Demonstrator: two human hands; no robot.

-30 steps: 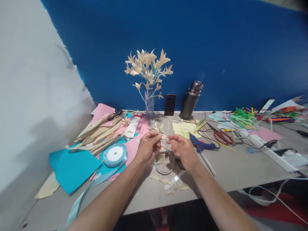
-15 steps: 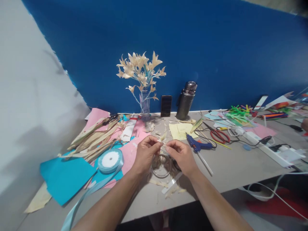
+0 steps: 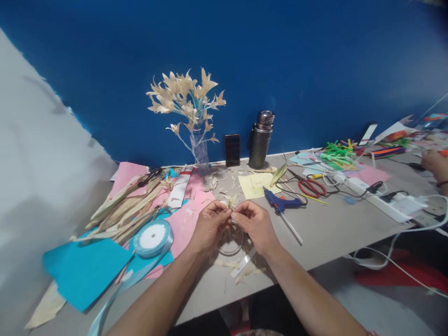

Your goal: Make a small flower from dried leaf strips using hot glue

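Note:
My left hand (image 3: 210, 225) pinches a small pale corn-husk flower (image 3: 231, 201) between thumb and fingers. My right hand (image 3: 257, 227) is closed on the same flower from the other side, thumb tips almost touching. Most of its base is hidden by the fingers. Below the hands, a round clear tape ring (image 3: 230, 252) lies on the table among husk scraps (image 3: 241, 269). A blue glue gun (image 3: 283, 201) rests to the right of my right hand. Beyond the hands, a clear vase (image 3: 199, 149) holds a bunch of husk flowers (image 3: 189, 95).
Dried husk strips (image 3: 119, 205), blue paper (image 3: 86, 268) and a light-blue ribbon roll (image 3: 153, 238) spread over the left. A phone (image 3: 232, 150) and a thermos (image 3: 262, 140) stand at the wall. Red-handled scissors (image 3: 312, 188) and a power strip (image 3: 380, 200) lie right; another person's hand (image 3: 436, 163) is far right.
The view has swung to the right, so table items appear further left. My right hand has moved in closer to my left at the flower. More of the other person's hand shows.

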